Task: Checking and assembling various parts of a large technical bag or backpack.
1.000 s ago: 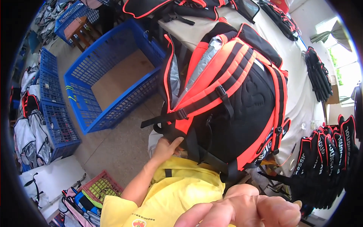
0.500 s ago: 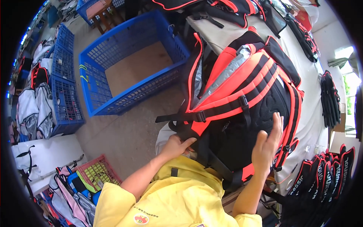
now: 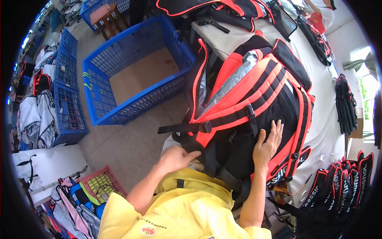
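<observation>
On the white table point(image 3: 318, 99), orange-black backpack point(image 3: 254, 99) beneath flat, spread right hand point(image 3: 267, 145), left hand point(image 3: 175, 158) pinching its strap point(image 3: 189, 143).

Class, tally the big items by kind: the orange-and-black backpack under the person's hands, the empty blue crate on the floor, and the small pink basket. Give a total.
Orange-and-black backpack under both hands: 1
Empty blue crate on floor: 1
Small pink basket: 1
Total: 3

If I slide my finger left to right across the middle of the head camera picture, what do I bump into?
Small blue crate → big blue crate → left hand → orange and black backpack → right hand → black bag on the white table.
</observation>
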### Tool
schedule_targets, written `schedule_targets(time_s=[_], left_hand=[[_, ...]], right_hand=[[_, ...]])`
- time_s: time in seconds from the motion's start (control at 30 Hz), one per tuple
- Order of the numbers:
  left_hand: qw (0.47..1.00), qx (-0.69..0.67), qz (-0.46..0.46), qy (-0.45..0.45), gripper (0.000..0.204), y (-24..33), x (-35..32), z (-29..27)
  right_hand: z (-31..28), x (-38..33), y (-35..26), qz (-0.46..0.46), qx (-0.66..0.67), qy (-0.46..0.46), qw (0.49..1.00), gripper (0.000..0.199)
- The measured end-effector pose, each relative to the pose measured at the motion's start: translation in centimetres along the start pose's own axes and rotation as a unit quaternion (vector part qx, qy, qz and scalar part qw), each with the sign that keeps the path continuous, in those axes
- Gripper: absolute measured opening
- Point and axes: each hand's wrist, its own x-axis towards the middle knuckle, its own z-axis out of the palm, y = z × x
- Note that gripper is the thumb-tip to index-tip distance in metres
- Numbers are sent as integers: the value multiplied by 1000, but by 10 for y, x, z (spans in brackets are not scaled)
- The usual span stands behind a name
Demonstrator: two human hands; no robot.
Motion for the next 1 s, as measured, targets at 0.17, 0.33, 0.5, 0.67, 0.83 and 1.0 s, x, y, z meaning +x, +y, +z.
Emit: schedule_targets(time_s=[0.17, 0.33, 0.5, 0.67, 0.83, 1.0], left_hand=[[872, -12, 264, 411, 28, 17, -25, -6], [781, 147, 418, 441, 45, 52, 8, -44], [808, -332, 356, 333, 26, 44, 44, -60], [809, -182, 440, 344, 27, 25, 45, -51], [836, -80, 423, 340, 16, 15, 36, -46], [852, -40, 428, 301, 33, 19, 28, -49]], right_hand=[[-3, 1, -2, 5, 36, 0, 999, 48], [-3, -2, -2, 1, 38, 8, 999, 46], [-4, -5, -2, -2, 42, 4, 999, 45], [-3, -4, -1, 3, 39, 0, 999, 45], [-1, -4, -1, 4, 38, -2, 999, 45], [1, -4, -3, 7, 43, -2, 999, 44]])
